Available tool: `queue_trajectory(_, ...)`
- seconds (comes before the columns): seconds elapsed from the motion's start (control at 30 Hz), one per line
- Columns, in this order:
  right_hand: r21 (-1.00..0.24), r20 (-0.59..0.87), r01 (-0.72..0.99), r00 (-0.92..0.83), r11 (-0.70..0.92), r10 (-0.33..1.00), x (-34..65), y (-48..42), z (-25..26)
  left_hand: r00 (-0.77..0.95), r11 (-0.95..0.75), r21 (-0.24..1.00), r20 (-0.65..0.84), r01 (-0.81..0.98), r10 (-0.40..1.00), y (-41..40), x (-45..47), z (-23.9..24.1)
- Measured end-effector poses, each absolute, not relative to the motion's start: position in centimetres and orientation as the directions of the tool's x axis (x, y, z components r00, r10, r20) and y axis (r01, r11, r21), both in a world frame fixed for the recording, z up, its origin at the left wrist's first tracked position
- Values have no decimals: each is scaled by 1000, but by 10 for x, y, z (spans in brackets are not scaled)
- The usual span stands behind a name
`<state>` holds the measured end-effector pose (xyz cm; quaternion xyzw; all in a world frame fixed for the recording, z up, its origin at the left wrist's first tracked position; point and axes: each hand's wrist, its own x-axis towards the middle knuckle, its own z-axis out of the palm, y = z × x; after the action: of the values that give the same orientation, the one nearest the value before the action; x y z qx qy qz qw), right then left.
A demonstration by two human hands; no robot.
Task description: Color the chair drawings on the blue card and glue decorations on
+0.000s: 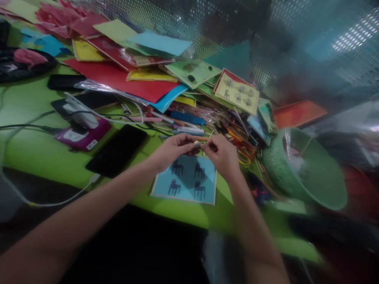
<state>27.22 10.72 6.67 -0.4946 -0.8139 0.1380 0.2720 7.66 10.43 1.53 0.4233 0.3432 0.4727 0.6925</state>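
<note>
My left hand (172, 151) and my right hand (222, 153) meet above a light blue card (188, 181) printed with several dark chair shapes. Both hands pinch a tiny pale object (196, 144) between their fingertips; it is too small to name. The card lies flat on the green table (36, 149) close to its near edge, directly beneath my hands.
A black phone (117, 150) on a white cable lies left of the card, with a magenta device (82, 134) and chargers beyond it. Coloured paper and cards (142, 70) pile up behind, with pens (184, 121) and sticks. A green bowl (306, 171) stands tilted at right.
</note>
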Motion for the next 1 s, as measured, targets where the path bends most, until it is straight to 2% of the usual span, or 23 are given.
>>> queue_trajectory(0.1, -506, 241, 728, -395, 462, 886, 273, 110, 63, 301, 171, 912, -55, -373, 952, 105, 77, 11)
queue_trajectory(0.3, -770, 32, 567, -422, 291, 906, 269, 115, 56, 285, 130, 922, -23, -366, 958, 103, 78, 10)
queue_trajectory(0.47, -848, -12, 487, -412, 209, 911, 266, 112, 57, 242, 81, 940, 1, -330, 970, 102, 77, 13)
queue_trajectory(0.6, -872, -15, 455, -395, 181, 918, 265, 111, 56, 208, 57, 946, 11, -319, 978, 101, 78, 14)
queue_trajectory(0.77, -845, 0, 504, -332, 178, 943, 262, 111, 57, 182, -3, 964, 53, -267, 982, 101, 80, 11)
queue_trajectory(1.0, -797, 108, 558, -243, 230, 964, 257, 108, 57, 150, -66, 982, 92, -174, 984, 101, 83, 11)
